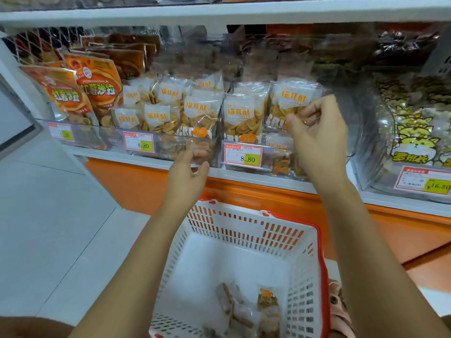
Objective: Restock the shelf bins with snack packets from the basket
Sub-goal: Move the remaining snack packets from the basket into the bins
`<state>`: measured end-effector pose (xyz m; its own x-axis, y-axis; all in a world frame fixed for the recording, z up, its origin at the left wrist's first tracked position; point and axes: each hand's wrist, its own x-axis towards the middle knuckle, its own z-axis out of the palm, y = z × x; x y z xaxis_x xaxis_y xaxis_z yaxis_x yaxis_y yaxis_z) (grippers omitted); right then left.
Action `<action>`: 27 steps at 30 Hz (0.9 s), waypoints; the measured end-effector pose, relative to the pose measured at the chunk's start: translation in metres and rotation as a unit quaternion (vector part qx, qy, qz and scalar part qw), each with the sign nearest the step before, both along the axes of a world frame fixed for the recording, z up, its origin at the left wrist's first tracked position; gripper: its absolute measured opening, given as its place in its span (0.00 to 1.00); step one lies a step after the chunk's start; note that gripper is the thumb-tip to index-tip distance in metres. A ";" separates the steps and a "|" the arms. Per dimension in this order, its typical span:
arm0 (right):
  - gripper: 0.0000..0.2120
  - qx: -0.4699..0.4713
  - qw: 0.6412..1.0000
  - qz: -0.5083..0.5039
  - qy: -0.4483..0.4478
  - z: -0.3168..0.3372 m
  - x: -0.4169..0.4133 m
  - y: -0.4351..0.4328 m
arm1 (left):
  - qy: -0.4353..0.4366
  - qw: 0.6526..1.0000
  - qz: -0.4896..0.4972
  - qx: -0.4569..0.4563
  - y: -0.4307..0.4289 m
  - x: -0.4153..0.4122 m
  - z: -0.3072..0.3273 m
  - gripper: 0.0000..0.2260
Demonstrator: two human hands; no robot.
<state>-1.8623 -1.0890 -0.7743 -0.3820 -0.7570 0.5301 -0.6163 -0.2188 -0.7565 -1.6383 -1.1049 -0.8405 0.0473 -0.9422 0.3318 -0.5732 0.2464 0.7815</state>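
Packet (pixel 295 96) perhaps in right hand (pixel 319 140), over bin (pixel 268 164).

basket (pixel 244 223) near end cut off btm | leftmost price tag (pixel 61 134) digits blurred

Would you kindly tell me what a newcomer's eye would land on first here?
The right hand pinches a crisp packet in a clear bin at centre right of the shelf, while the left hand is low at the neighbouring bin's front. Below them, the white basket with its red rim holds only a few snack packets. A price tag reads 8.80.
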 end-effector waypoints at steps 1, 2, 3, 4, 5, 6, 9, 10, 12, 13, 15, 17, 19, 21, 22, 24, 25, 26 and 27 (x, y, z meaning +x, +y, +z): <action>0.09 0.001 1.000 0.024 0.005 -0.003 0.005 0.005 | 0.004 1.000 0.009 0.006 0.005 0.006 -0.007 0.08; 0.09 0.008 0.999 0.048 0.021 -0.008 0.013 0.010 | 0.008 1.000 0.021 0.020 0.010 0.014 -0.016 0.08; 0.10 0.017 0.996 0.074 0.044 -0.016 0.023 0.015 | 0.003 0.998 0.041 0.042 0.017 0.024 -0.029 0.10; 0.11 0.034 0.992 0.105 0.067 -0.026 0.035 0.019 | -0.017 0.995 0.068 0.068 0.024 0.035 -0.044 0.11; 0.12 0.067 0.984 0.137 0.097 -0.041 0.049 0.021 | -0.049 0.989 0.099 0.095 0.030 0.047 -0.060 0.13; 0.12 0.114 0.969 0.169 0.140 -0.058 0.062 0.023 | -0.078 0.981 0.128 0.123 0.037 0.058 -0.076 0.15; 0.11 0.297 0.886 0.260 0.242 -0.132 0.094 0.028 | -0.102 0.947 0.208 0.221 0.054 0.080 -0.112 0.21; 0.11 0.365 0.849 0.284 0.254 -0.160 0.099 0.030 | -0.104 0.937 0.224 0.248 0.057 0.085 -0.121 0.24; 0.12 0.494 0.767 0.311 0.264 -0.215 0.100 0.037 | -0.124 0.923 0.235 0.280 0.062 0.093 -0.135 0.27; 0.12 0.549 0.724 0.320 0.269 -0.240 0.097 0.042 | -0.144 0.918 0.234 0.284 0.063 0.098 -0.142 0.28; 0.17 0.627 0.642 0.338 0.284 -0.277 0.090 0.057 | -0.195 0.911 0.234 0.276 0.065 0.102 -0.152 0.29; 0.14 0.676 0.597 0.342 0.265 -0.308 0.085 0.070 | -0.227 0.905 0.248 0.262 0.064 0.102 -0.157 0.27; 0.05 0.711 0.581 0.320 0.232 -0.336 0.079 0.080 | -0.242 0.899 0.266 0.251 0.063 0.098 -0.160 0.26; 0.06 0.732 0.563 0.313 0.220 -0.361 0.077 0.083 | -0.247 0.896 0.285 0.235 0.061 0.093 -0.165 0.26; 0.09 0.734 0.555 0.321 0.224 -0.352 0.081 0.084 | -0.247 0.894 0.297 0.227 0.060 0.092 -0.168 0.25; 0.19 0.731 0.526 0.343 0.265 -0.344 0.087 0.086 | -0.249 0.889 0.317 0.216 0.058 0.091 -0.173 0.24; 0.20 0.738 0.512 0.345 0.272 -0.341 0.089 0.086 | -0.251 0.887 0.324 0.211 0.057 0.090 -0.175 0.24; 0.19 0.746 0.496 0.347 0.277 -0.342 0.090 0.086 | -0.255 0.885 0.329 0.208 0.057 0.090 -0.177 0.24; 0.17 0.753 0.487 0.349 0.273 -0.343 0.090 0.086 | -0.257 0.884 0.331 0.205 0.057 0.089 -0.179 0.24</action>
<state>-1.7722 -1.0033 -1.1172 0.1327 -0.2884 -0.9483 -0.9886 0.0304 -0.1476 -1.5492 -1.0482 -1.0193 0.5760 -0.8105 0.1065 -0.7915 -0.5203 0.3207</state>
